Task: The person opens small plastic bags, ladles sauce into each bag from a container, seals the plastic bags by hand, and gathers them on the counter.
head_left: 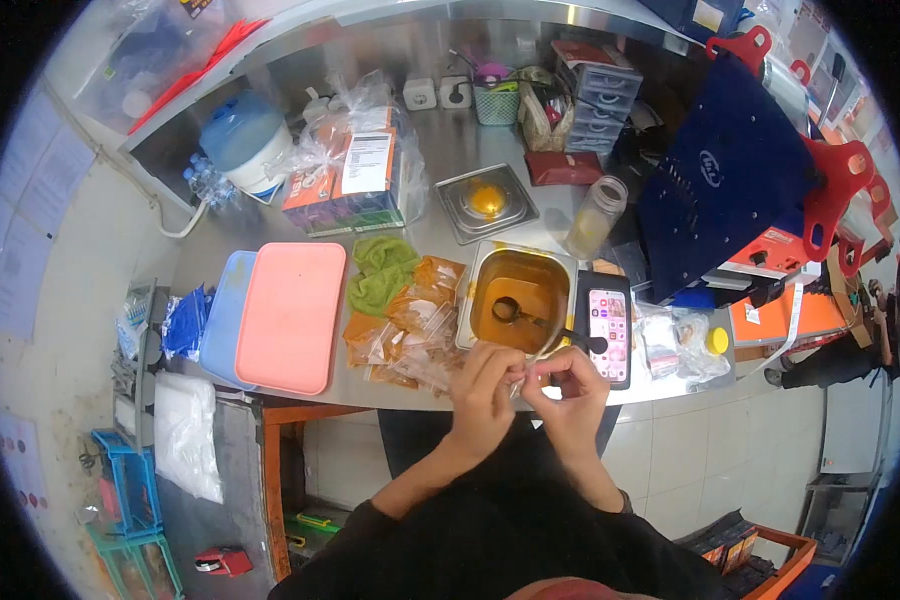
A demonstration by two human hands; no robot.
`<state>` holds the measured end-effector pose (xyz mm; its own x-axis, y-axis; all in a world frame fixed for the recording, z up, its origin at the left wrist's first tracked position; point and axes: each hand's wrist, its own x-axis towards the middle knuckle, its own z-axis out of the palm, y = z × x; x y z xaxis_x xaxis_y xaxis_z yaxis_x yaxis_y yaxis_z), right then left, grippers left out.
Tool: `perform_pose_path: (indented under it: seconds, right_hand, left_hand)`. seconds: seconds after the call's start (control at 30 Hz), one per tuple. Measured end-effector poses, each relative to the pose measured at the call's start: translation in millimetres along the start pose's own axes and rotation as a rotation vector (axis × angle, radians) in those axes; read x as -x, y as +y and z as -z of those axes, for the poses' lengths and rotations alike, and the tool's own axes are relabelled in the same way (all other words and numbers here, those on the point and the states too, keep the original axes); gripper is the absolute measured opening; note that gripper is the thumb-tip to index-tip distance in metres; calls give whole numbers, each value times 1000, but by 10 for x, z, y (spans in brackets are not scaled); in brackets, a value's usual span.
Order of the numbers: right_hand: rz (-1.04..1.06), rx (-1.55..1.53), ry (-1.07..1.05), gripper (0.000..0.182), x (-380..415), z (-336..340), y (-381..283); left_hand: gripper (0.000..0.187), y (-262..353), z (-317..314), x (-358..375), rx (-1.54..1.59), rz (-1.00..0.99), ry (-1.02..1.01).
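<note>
Left hand (pixel 485 392) and right hand (pixel 572 392) pinching close together at a counter's (pixel 440 150) front edge.
Fingertips are closed on what may be a thin clear bag (pixel 518 387), probably to steady its rim; a metal pan (pixel 524 249) sits within reach just beyond.

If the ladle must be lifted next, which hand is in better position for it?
Probably the right hand: the ladle handle ends close to it, by the phone. The left hand sits farther off, nearer the filled bags. Both pinch clear plastic, so neither is free.
</note>
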<state>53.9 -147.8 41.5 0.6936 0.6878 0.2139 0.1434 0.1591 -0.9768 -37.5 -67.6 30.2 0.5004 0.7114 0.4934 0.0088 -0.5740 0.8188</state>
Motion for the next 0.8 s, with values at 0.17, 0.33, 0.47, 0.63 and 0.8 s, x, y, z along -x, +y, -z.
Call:
perform_pose_path:
  seconds: [0.17, 0.33, 0.47, 0.63, 0.8]
  right_hand:
    - [201, 178, 151, 19, -94, -62, 191]
    - [61, -176, -252, 19, -198, 228, 20]
    - [-223, -445, -294, 22, -155, 407, -196]
    - [-46, 158, -217, 19, -164, 432, -134]
    - [41, 416, -303, 31, -66, 410, 48]
  left_hand:
    - [18, -106, -193, 168, -104, -21, 242]
    - [30, -134, 80, 14, 52, -156, 48]
    - [49, -63, 161, -114, 1164, 456, -187]
    - [60, -546, 399, -83, 322, 484, -373]
    - [74, 43, 361, -213, -328, -288, -469]
